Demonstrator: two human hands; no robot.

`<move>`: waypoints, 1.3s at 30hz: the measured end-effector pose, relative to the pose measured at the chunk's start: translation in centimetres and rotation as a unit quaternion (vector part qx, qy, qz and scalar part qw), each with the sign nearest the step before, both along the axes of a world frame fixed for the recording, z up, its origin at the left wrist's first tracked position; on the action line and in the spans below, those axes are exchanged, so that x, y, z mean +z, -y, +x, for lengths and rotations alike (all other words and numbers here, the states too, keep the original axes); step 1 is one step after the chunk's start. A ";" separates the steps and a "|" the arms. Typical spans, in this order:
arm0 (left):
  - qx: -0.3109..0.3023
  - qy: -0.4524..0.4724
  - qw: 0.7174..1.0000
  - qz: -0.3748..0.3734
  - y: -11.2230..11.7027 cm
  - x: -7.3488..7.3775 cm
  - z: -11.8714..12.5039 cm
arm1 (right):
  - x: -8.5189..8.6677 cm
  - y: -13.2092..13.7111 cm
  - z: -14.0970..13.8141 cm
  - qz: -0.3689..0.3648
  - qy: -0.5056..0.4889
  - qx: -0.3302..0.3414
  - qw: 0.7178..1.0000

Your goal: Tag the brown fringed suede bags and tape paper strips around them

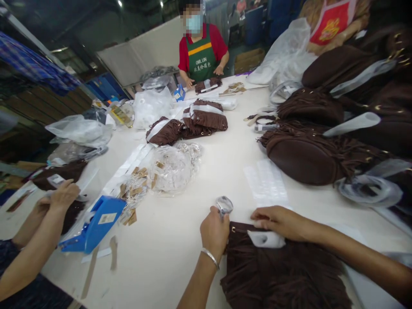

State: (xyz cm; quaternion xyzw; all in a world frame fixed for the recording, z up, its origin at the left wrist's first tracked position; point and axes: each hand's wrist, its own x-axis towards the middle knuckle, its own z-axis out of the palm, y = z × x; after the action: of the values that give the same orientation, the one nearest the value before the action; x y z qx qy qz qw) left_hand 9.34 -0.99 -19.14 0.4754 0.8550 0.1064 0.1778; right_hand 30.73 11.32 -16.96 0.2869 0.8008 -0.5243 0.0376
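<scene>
A brown fringed suede bag [283, 279] lies on the white table [174, 240] right in front of me. My left hand [214, 231], a silver bangle on its wrist, is closed round a small clear roll of tape [224, 204] at the bag's upper left corner. My right hand [280, 222] lies across the bag's top edge, fingers pressed down on a white paper wrap [266, 239] there.
A co-worker's hands [61, 197] rest at the left by a blue tape dispenser [96, 223]. Clear bags of paper tags [167, 171] sit mid-table. Wrapped brown bags [199, 120] lie beyond; a heap of brown bags [325, 141] fills the right. A person in a green apron [202, 56] stands at the far end.
</scene>
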 end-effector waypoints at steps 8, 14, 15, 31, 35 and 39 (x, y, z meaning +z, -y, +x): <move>-0.066 0.056 0.988 0.127 0.7 -0.9 0.6 | -0.3 -3.7 -4.5 0.057 -0.028 -0.044 0.997; -0.119 0.022 0.983 0.139 0.9 -0.9 1.4 | -0.6 -5.0 -8.7 -0.183 -0.012 0.100 0.978; -0.120 0.022 0.983 0.137 0.9 -0.9 1.5 | -0.7 -5.3 -9.1 -0.194 0.009 0.108 0.975; -0.155 0.030 0.981 0.111 0.5 -1.1 1.1 | -0.4 -5.9 -8.4 -0.079 0.056 0.093 0.991; -0.180 0.031 0.977 0.108 0.4 -1.4 0.7 | -0.5 -6.1 -7.8 -0.090 0.049 0.079 0.992; -0.195 0.011 0.977 0.089 0.0 -1.1 0.5 | -1.0 -5.8 -7.2 -0.104 0.044 0.050 0.992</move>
State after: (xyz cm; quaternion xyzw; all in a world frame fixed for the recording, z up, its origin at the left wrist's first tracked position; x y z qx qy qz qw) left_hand 9.85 -1.03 -20.23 0.6458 0.7310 0.1506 0.1610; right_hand 23.56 17.09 -17.91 0.2636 0.7531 -0.5890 0.1283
